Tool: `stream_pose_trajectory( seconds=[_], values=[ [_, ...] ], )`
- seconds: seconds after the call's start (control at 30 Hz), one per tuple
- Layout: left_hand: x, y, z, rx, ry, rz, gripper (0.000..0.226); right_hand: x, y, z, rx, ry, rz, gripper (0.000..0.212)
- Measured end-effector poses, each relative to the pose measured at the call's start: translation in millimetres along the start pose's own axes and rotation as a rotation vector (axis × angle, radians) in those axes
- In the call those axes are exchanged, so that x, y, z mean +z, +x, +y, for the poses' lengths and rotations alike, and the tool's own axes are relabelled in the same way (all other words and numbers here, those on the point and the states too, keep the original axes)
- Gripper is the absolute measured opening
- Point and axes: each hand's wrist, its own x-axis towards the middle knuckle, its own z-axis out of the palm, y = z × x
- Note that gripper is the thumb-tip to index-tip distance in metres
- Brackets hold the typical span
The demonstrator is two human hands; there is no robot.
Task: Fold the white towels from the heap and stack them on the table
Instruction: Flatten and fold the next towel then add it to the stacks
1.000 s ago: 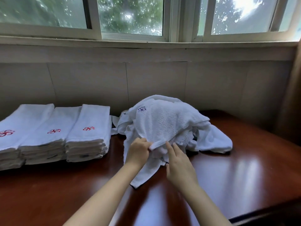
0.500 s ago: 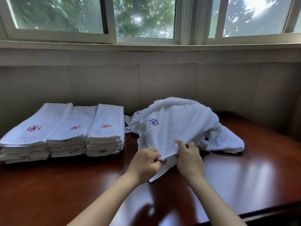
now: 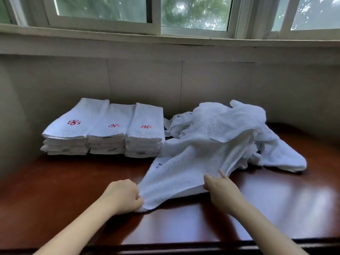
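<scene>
A person stands at a shiny brown table (image 3: 55,190) under a row of windows (image 3: 195,13). Only the two bare arms and hands show.

The left hand (image 3: 122,196) is curled tight around the near corner of a white towel (image 3: 184,168). The cloth bunches up where the fingers grip it. The right hand (image 3: 221,186) holds the same towel along its near edge, a bit to the right. Its thumb is on top of the cloth and one finger points up beside a fold. The other fingers are tucked under the towel, so how they lie cannot be told.

The towel is stretched out between the two hands and lies partly flat on the table. Its far end still runs up onto the heap (image 3: 235,124) of crumpled white towels behind it, on the right side of the table. A small dark blue mark (image 3: 158,165) shows on the towel near its left edge.

On the left, close to the wall (image 3: 143,80), sit three neat stacks of folded towels (image 3: 104,133), side by side and touching. The top towel of each stack has a little red flower (image 3: 74,122) sewn on it. The right stack sits just beside the heap.
</scene>
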Motion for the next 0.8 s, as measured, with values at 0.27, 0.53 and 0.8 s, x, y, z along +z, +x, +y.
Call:
stream_pose_trajectory(
  seconds=[0.27, 0.53, 0.8],
  values=[
    [-2, 7, 12, 0.226, -0.313, 0.247, 0.033, -18, -32, -93, -0.314, 0.315, -0.176, 0.022],
    [-6, 12, 12, 0.130, -0.442, -0.183, 0.028, -8, -18, -65, -0.022, 0.194, -0.020, 0.022],
    [6, -6, 18, 0.201, -0.492, -0.133, 0.031, 6, -15, -60, 0.052, 0.105, -0.054, 0.038]
  ],
)
